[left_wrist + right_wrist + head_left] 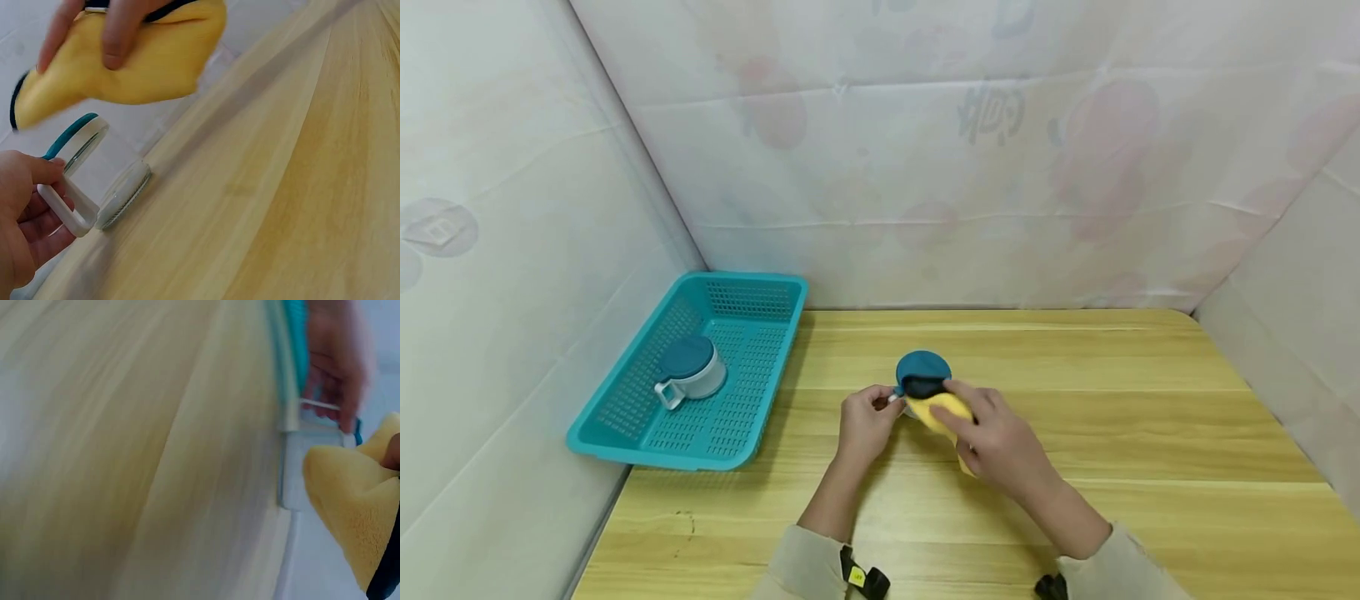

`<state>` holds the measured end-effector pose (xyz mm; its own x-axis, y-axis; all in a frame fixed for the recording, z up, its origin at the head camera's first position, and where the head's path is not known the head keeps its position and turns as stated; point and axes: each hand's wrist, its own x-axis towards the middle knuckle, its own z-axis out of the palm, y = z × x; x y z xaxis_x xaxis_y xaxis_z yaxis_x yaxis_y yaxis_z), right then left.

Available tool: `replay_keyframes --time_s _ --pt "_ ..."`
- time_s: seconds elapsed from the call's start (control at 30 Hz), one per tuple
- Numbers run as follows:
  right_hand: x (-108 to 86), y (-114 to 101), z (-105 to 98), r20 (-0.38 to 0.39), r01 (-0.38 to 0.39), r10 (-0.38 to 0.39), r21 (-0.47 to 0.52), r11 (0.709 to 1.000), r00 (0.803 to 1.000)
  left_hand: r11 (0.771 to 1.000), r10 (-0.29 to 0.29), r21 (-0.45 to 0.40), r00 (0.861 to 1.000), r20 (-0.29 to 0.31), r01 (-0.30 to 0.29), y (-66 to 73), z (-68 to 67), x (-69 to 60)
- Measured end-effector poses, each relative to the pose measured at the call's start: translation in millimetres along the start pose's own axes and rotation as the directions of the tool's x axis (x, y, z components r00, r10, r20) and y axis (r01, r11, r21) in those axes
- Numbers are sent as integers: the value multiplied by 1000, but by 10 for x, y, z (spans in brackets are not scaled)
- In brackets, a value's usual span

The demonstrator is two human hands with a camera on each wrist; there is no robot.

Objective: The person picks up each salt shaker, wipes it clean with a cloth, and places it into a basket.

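Observation:
A clear glass jar [119, 162] with a blue lid [923, 364] and a white handle [69, 212] stands on the wooden table. My left hand [867, 423] grips that handle, its thumb up near the lid's edge. In my right hand [1003, 437] is a yellow cloth [936, 414] with a dark border, pinched between thumb and fingers. The cloth hangs over the near side of the lid in the head view. From the left wrist, the cloth appears above the jar, apart from it. Part of the jar is hidden behind the cloth and hands.
To the left sits a turquoise perforated basket [778, 400]. Inside it lies a second jar [700, 379] with a blue lid and white handle. White printed sheeting [925, 167] rises behind the wooden table [1150, 417] and along both sides.

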<state>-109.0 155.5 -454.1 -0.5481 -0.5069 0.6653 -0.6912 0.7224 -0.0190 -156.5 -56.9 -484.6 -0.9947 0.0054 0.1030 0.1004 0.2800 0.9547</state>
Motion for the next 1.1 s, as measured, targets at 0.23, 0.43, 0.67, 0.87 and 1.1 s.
replay_keyframes --time_s 0.23,0.43,0.67,0.87,1.1 --pt "-19 50 11 260 258 -224 -104 961 939 1000 5 26 1000 15 -6 -54 -11 -3" --pt "1 61 58 417 442 -327 -216 871 848 1000 3 31 1000 27 -4 -67 -11 -15" --pt "71 2 134 534 451 -270 -242 859 801 999 29 23 999 45 -31 -49 -22 -17" --pt "82 -43 167 560 363 -181 -233 902 808 1000 26 6 998 52 -26 -25 -23 -7" --pt "84 24 104 622 294 -113 -197 935 775 1000 14 1 999 45 -14 -53 -31 29"
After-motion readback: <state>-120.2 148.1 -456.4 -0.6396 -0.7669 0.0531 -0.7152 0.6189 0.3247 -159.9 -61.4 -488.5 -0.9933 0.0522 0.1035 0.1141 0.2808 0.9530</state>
